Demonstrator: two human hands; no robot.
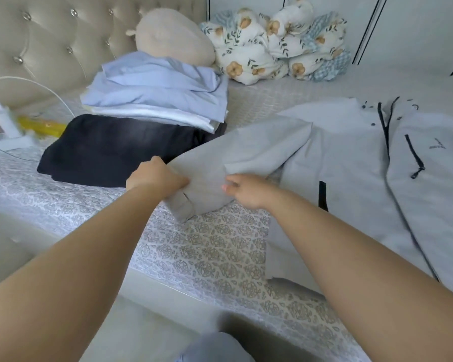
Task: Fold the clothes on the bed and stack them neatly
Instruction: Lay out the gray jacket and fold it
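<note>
Left hand (156,176) has its fingers curled down over the cuff end of a grey sleeve (236,163), bunching the fabric under the palm. Right hand (246,190) is just beside it, fingers (226,186) pinching the same sleeve a bit further in, thumb side facing the other hand, so both are gripping it close together. The sleeve is lifted a little off the bed (215,254) at the cuff, and it runs up and to the right from the hands, with a soft fold ridge right above the right hand.

That sleeve belongs to a light grey zip jacket (364,165) spread out flat on the right side of the bed, front up. Dark zip down the middle, a dark slanted chest pocket zip, a small logo near the right edge that's too blurry to read, and a dark strip near the lower front. Fabric looks thin and smooth, only lightly creased. The collar end points toward the far side of the bed.

Left of the sleeve, touching or nearly touching it, there's a folded black garment (102,150) lying flat, and on its back half sits a stack of folded light blue shirts (157,92), pretty tidy but with slightly uneven edges.

Bed cover is white with a grey floral print, tufted headboard (50,40) in the back left
</note>
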